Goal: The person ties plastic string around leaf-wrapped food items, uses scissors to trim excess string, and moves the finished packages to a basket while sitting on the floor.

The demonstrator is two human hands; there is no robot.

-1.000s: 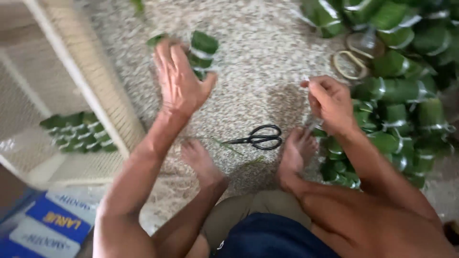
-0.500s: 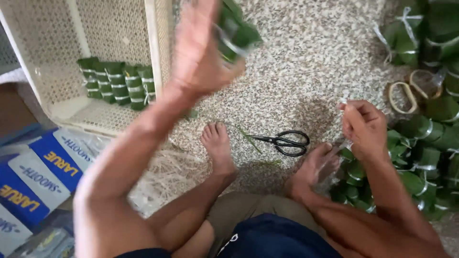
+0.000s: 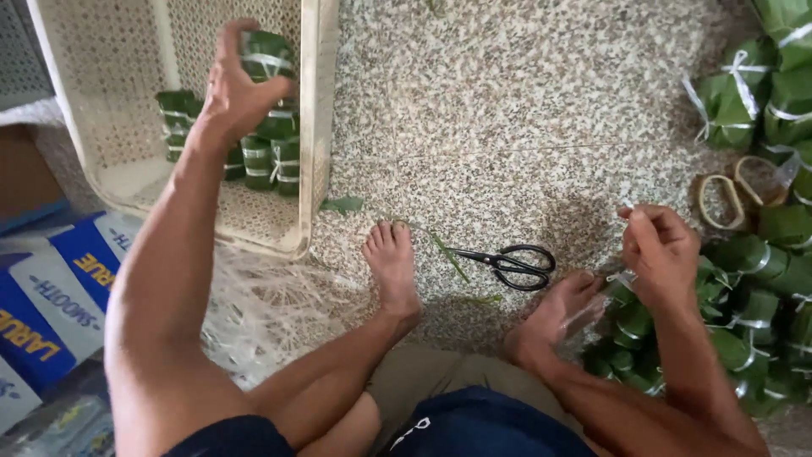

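My left hand (image 3: pixel 233 85) grips a green leaf-wrapped bundle (image 3: pixel 264 52) tied with pale string and holds it over the cream plastic crate (image 3: pixel 317 127). Inside the crate, several more tied bundles (image 3: pixel 254 152) stand packed together. My right hand (image 3: pixel 660 250) is raised above the pile of leaf bundles (image 3: pixel 753 288) at my right, its fingers pinching a thin pale string (image 3: pixel 622 275). Black scissors (image 3: pixel 512 262) lie on the speckled floor between my bare feet (image 3: pixel 391 262).
More tied leaf bundles (image 3: pixel 761 93) are heaped at the upper right, with two ring moulds (image 3: pixel 740 195) beside them. Loose pale string (image 3: pixel 254 305) lies by the crate. Blue and white cartons (image 3: pixel 51 296) sit at the left. A leaf scrap (image 3: pixel 342 204) lies near the crate.
My left hand picked a bundle off the floor, carried it leftward and now holds it over the crate. My right hand stayed above the pile at the right.
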